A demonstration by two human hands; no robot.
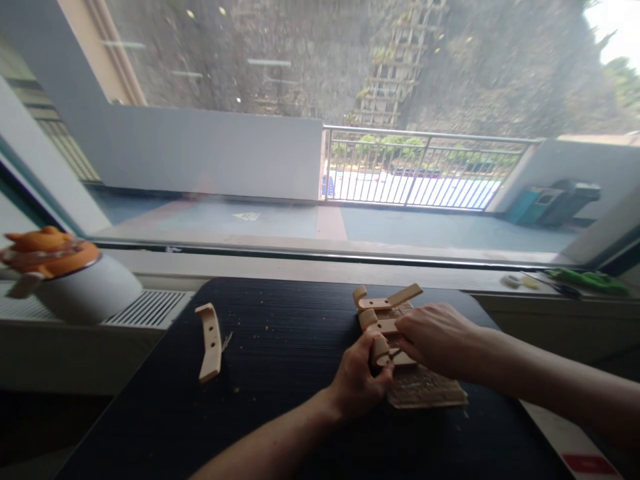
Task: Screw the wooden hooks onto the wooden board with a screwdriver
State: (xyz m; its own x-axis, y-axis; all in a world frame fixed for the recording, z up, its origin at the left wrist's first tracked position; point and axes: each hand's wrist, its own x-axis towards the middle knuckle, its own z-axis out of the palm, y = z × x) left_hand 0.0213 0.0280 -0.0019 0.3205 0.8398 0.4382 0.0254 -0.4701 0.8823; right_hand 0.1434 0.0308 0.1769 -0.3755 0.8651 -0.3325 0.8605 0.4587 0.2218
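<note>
i had my left hand gripping the curled end of the nearest hook, which was on a brown board close to the right edge of the desk. my right hand was closed in a fist over this hook; what it held inside, i could not tell. the middle hook and the far hook made a row with it toward the far edge. the loose hook lay well apart, near the left edge, with some thin shavings just beside it.
</note>
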